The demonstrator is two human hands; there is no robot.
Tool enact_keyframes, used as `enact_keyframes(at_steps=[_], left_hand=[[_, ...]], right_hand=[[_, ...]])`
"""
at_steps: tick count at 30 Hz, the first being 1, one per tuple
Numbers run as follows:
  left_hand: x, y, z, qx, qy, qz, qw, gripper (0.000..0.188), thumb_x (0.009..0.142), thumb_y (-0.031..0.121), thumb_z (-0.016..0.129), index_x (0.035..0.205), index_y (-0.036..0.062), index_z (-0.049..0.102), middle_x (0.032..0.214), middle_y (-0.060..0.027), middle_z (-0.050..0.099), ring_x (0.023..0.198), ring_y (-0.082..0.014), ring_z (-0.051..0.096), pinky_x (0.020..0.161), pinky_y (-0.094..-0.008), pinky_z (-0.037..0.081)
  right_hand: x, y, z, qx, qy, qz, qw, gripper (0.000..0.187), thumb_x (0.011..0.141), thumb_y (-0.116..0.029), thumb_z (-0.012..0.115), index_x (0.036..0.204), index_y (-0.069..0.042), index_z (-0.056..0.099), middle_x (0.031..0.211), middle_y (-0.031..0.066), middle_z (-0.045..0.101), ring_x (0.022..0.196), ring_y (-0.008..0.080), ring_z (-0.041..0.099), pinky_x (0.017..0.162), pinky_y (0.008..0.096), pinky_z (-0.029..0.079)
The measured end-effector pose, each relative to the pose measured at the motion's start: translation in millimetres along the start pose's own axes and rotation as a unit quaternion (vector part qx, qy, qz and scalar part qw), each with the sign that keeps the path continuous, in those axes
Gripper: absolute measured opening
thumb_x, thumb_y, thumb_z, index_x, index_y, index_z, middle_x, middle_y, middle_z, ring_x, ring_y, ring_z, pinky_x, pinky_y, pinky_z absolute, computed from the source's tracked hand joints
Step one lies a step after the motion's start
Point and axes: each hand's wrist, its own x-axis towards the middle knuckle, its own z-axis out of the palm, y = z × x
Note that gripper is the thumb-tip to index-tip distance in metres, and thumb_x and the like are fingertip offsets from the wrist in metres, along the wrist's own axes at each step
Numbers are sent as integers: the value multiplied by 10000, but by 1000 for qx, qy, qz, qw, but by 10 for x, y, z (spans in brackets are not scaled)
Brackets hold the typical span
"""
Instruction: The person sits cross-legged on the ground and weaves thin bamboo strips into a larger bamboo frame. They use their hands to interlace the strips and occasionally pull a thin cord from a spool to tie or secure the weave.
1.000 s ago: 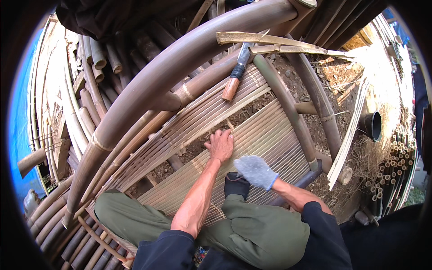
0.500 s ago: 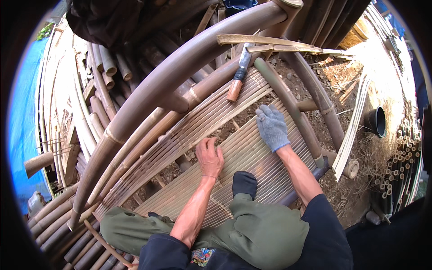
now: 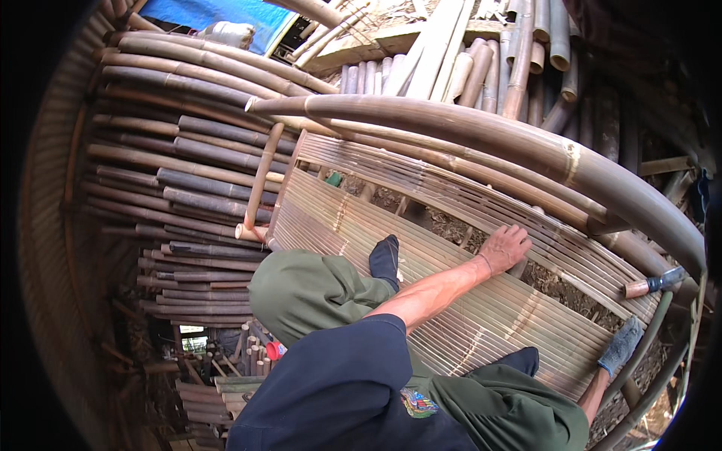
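Observation:
Across the gap between two parts of a slatted bamboo seat [image 3: 444, 293] reaches my left hand [image 3: 505, 248], bare, its fingers loosely bent and slightly apart near the edge of the slats. Nothing shows in it. My right hand [image 3: 621, 346], in a grey knitted glove, lies at the seat's right end beside the dark side pole, fingers stretched out. Just above it, a knife with a wooden handle [image 3: 638, 288] and black binding rests on the narrower slat strip [image 3: 451, 184]; its blade is mostly hidden. My feet in dark socks stand on the slats.
A thick curved bamboo rail [image 3: 451, 116] arches along the seat's far side. Stacked bamboo poles [image 3: 203, 158] fill the left, with cut lengths [image 3: 519, 60] beyond the rail. A blue tarp [image 3: 226, 19] lies at the far left. Below the poles sits a red object [image 3: 276, 350].
My view has swung left, bringing the stacked poles into sight. My left hand has moved right along the gap; my right hand is now at the seat's right end, off the slats' middle.

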Motion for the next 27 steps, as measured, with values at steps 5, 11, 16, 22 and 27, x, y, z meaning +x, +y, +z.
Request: enact_keyframes(at_steps=[5, 11, 16, 22, 27], left_hand=[[-117, 17, -61, -87, -56, -28, 994, 319, 789, 371, 722, 929, 109, 604, 958, -82, 529, 931, -267, 589, 773, -399, 493], [-431, -41, -78, -150, -171, -66, 971, 419, 909, 531, 561, 885, 118, 631, 890, -68, 595, 813, -284, 656, 670, -436, 536], [-488, -60, -100, -160, -107, -34, 981, 422, 940, 524, 513, 871, 131, 652, 866, -44, 612, 794, -259, 657, 628, -397, 536], [-205, 369, -85, -82, -35, 18, 996, 351, 933, 326, 568, 1185, 87, 616, 1107, -101, 556, 1046, -290, 502, 889, -456, 389], [366, 1361, 391, -300, -110, 3, 948, 333, 984, 313, 489, 1111, 36, 622, 1035, -199, 625, 996, -365, 598, 894, -466, 468]], right_hand=[[43, -15, -92, -28, -18, -29, 999, 355, 1026, -212, 443, 1190, 49, 619, 1223, 204, 619, 1181, 313, 547, 1049, 386, 418], [-52, -229, -415, -43, -72, -26, 996, 322, 1019, -190, 451, 1147, 32, 645, 1176, 188, 650, 1183, 311, 556, 1053, 394, 417], [-165, -362, -568, -164, -190, -51, 967, 340, 1017, -174, 412, 1233, 6, 604, 1294, 170, 601, 1262, 292, 514, 1102, 386, 377], [-239, -479, -572, 43, -101, 54, 992, 377, 1028, -230, 392, 1254, -3, 590, 1308, 177, 593, 1255, 308, 529, 1109, 382, 383], [-103, -571, -816, 131, -81, 122, 980, 334, 1011, -229, 405, 1123, -1, 622, 1176, 186, 636, 1130, 327, 587, 990, 417, 462]])
